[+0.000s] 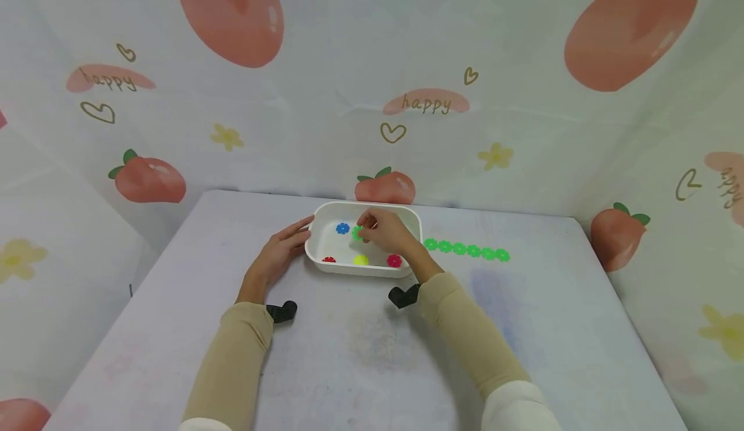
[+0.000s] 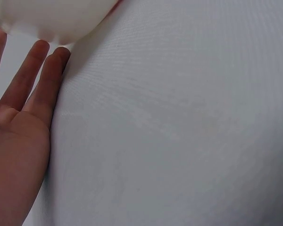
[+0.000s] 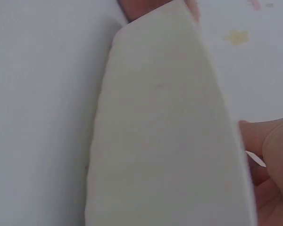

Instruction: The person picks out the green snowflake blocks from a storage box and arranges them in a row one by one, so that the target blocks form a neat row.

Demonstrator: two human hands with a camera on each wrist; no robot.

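Observation:
A white tray (image 1: 357,267) stands toward the back of the table. My left hand (image 1: 278,254) has its fingers extended against the tray's left end; in the left wrist view, fingertips (image 2: 41,46) meet its underside edge. Over the tray, my right hand (image 1: 386,229) bends its fingers and pinches a green flower-shaped disc (image 1: 357,232), partly covered by the fingertips. In the right wrist view, the tray's side wall (image 3: 160,117) hides most of this hand. Beside the disc lies a blue one (image 1: 342,229). Red (image 1: 329,260), yellow (image 1: 361,260) and pinkish-red (image 1: 394,261) discs lie along the near wall.
To the right of the tray, several green discs (image 1: 460,249) form a row on the white-covered table (image 1: 343,353). A printed cloth backdrop (image 1: 325,63) hangs behind and at both sides. Black wrist mounts (image 1: 282,312) project from the sleeves.

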